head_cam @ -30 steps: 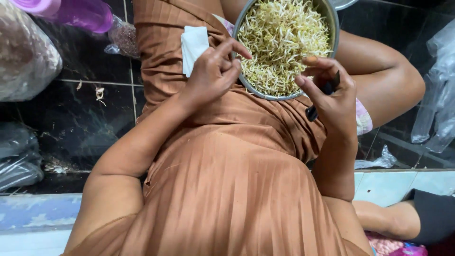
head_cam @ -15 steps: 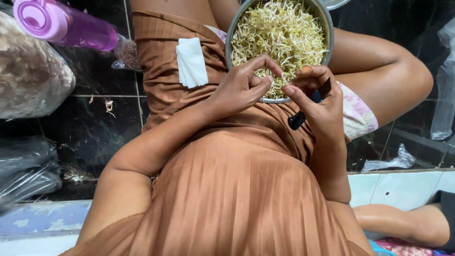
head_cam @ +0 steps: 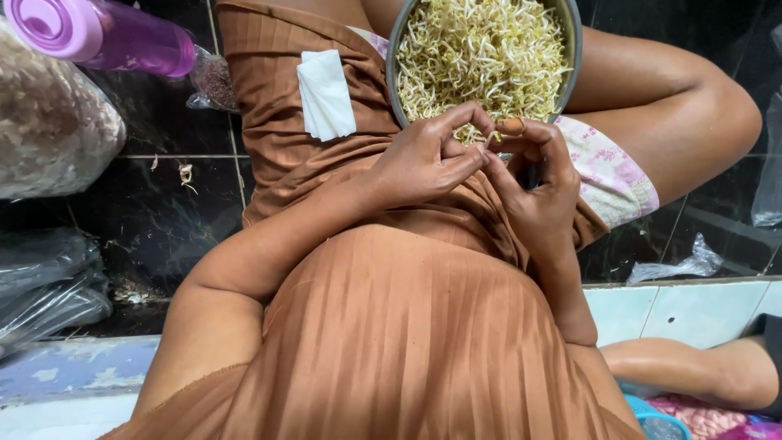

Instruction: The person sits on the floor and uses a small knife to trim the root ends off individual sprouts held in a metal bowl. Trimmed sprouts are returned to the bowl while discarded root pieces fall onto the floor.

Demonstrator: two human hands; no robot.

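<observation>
A metal bowl (head_cam: 393, 77) heaped with pale bean sprouts (head_cam: 481, 57) rests on my lap, on a brown pleated skirt. Both hands meet at the bowl's near rim. My left hand (head_cam: 423, 163) pinches a thin sprout between thumb and forefinger. My right hand (head_cam: 538, 191) touches fingertips with it at the same sprout, and a small dark tool (head_cam: 528, 173) is tucked in its palm, mostly hidden by the fingers.
A folded white tissue (head_cam: 326, 94) lies on the skirt left of the bowl. A purple bottle (head_cam: 106, 37) and filled plastic bags (head_cam: 49, 130) lie on the dark tiled floor at left. Another person's leg (head_cam: 692, 371) lies at lower right beside a pale step.
My hands have come together from apart at the bowl's near rim, fingertips now touching. The dark tool in my right hand is more hidden. The view has shifted slightly.
</observation>
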